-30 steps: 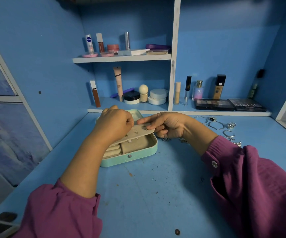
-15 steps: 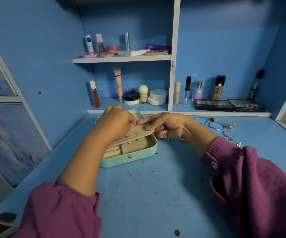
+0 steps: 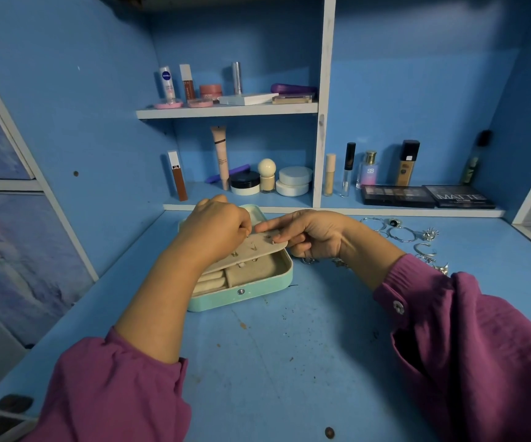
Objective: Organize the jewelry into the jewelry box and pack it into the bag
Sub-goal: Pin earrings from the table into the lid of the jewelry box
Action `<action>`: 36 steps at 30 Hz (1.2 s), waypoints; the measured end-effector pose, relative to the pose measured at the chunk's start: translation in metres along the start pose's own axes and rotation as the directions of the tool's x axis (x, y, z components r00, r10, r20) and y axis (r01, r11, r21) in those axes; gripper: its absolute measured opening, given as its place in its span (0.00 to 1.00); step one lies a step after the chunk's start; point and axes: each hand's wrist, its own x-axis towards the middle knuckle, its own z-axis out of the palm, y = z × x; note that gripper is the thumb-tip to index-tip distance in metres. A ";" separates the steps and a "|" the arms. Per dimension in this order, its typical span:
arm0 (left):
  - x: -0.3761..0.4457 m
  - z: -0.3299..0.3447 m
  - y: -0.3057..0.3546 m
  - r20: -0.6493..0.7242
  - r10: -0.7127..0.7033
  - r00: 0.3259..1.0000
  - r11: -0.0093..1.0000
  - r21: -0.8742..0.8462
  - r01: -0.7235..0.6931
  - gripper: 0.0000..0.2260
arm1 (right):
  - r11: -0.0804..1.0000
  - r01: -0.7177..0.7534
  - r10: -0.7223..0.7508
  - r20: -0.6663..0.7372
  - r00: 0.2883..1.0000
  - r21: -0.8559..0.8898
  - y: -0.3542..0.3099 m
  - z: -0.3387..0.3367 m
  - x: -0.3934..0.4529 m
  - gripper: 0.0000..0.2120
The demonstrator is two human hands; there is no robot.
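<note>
On the blue surface [image 3: 289,362] the mint jewelry box [image 3: 241,293] lies open. The right hand [image 3: 308,232] pinches its beige earring panel [image 3: 251,250], raised; the left hand [image 3: 219,228] pinches a stud at it. Earring-mounting seems underway; next, rings [image 3: 401,234] remain beside.

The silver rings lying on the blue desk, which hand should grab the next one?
Probably the right hand. The silver rings lie on the blue desk just beyond its wrist, while the left hand is across the open mint-green jewelry box, pinching a small earring at the beige earring flap.
</note>
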 end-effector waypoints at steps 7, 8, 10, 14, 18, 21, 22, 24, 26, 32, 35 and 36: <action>0.001 0.003 -0.002 -0.001 0.032 0.999 0.999 0.014 -0.032 0.08 | 1.000 -0.008 0.008 -0.011 1.000 0.005 0.000 -0.001 0.000 0.16; 0.001 0.003 -0.004 -0.003 0.021 1.000 1.000 -0.003 -0.021 0.08 | 1.000 -0.010 0.010 -0.010 1.000 0.002 0.000 -0.001 0.000 0.17; 0.001 0.003 -0.007 -0.004 -0.005 1.000 0.998 -0.057 0.005 0.07 | 1.000 -0.013 0.013 -0.003 1.000 -0.003 -0.001 0.000 0.000 0.16; 0.002 0.006 -0.010 0.000 0.001 1.000 0.997 -0.071 -0.001 0.06 | 1.000 -0.012 0.012 0.008 1.000 -0.019 -0.002 0.001 -0.001 0.14; 0.001 0.005 -0.009 -0.016 0.010 1.000 0.996 -0.088 -0.011 0.06 | 1.000 -0.008 0.008 0.005 1.000 -0.016 -0.001 0.000 0.000 0.14; 0.001 0.005 -0.009 -0.006 0.014 1.000 0.995 -0.103 -0.015 0.05 | 1.000 -0.006 0.006 0.001 1.000 -0.022 -0.002 0.001 -0.001 0.14; 0.001 0.005 -0.010 0.003 0.008 1.000 0.992 -0.125 -0.008 0.04 | 1.000 -0.004 0.004 0.002 1.000 -0.022 -0.002 0.001 -0.001 0.14; 0.001 0.004 -0.012 0.021 -0.016 1.000 0.982 -0.187 0.020 0.08 | 1.000 -0.004 0.004 0.006 1.000 -0.015 -0.002 0.001 -0.001 0.14; 0.001 0.004 -0.012 0.034 -0.037 0.999 0.975 -0.219 0.044 0.10 | 1.000 -0.007 0.007 0.002 1.000 -0.006 -0.002 0.000 -0.001 0.15; 0.004 0.008 -0.011 0.040 -0.021 0.999 0.971 -0.237 0.030 0.12 | 1.000 -0.009 0.008 -0.015 1.000 -0.006 -0.002 0.000 -0.001 0.15; 0.006 0.009 -0.011 0.063 -0.056 0.996 0.961 -0.268 0.071 0.10 | 1.000 -0.006 0.006 -0.018 1.000 -0.008 -0.002 0.001 -0.002 0.14; 0.006 0.009 -0.011 0.072 -0.062 0.995 0.959 -0.274 0.079 0.10 | 1.000 -0.008 0.007 -0.025 1.000 -0.013 -0.002 0.001 -0.002 0.15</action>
